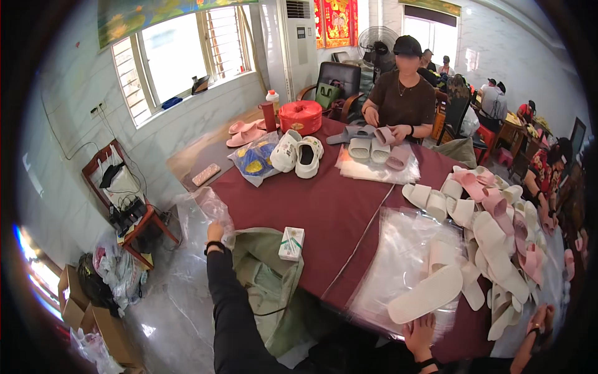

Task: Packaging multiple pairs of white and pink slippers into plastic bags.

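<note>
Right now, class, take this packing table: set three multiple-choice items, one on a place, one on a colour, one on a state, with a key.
1. Where is the left hand?
A. on the red tin
B. at the clear bag by the table's left edge
C. on the fan

2. What colour is the tablecloth?
A. maroon
B. blue
C. yellow

3. What is the right hand doing?
A. hanging free
B. gripping a bottle
C. touching a cream slipper's end

Key: 1 B, its fingers are on the clear bag off the left edge. 2 A, the cloth is dark red throughout. 3 C, the hand meets the cream slipper on clear plastic.
</note>
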A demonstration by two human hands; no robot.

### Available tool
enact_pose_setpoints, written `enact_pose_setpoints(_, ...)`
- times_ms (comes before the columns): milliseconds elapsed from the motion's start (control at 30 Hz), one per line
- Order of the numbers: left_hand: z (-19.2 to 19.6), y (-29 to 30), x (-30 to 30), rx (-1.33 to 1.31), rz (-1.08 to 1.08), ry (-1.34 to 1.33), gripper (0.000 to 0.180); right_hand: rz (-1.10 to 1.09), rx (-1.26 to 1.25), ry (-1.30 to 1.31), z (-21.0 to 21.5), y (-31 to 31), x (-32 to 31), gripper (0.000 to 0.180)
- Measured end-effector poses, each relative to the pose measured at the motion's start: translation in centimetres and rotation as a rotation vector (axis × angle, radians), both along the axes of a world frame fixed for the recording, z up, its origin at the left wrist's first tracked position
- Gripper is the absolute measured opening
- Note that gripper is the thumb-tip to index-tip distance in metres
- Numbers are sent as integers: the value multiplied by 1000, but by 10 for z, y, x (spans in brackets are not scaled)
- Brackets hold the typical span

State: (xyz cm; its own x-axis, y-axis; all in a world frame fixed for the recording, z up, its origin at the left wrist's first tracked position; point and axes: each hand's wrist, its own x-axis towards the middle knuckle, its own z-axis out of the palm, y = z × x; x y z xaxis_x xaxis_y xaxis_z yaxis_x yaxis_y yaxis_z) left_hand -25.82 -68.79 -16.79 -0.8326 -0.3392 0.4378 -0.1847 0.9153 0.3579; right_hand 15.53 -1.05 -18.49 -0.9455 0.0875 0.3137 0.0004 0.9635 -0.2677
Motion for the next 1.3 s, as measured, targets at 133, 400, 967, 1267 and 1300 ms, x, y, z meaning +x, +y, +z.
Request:
enact_pose_setpoints(133, -38, 103, -22, 334, -82, -213, 29, -164, 84, -54, 7, 18, 21, 52)
enact_pose_setpoints(400, 113, 196, -53, 479, -460, 459, 40, -135, 94, -102, 10, 8, 5, 50)
enact_pose_setpoints(967, 126, 515, 173, -23, -1793, -708, 36, -423, -1320, -62, 51, 26, 16, 43)
enact_pose_setpoints(1267, 29, 525, 242, 220, -1615, -196, 35, -674, -1825, 331, 21, 12, -42, 62)
enact_pose_setpoints(1300, 21, 525, 245, 214, -1605, -189, 35, -588, -1911, 425, 11, 10, -49, 60)
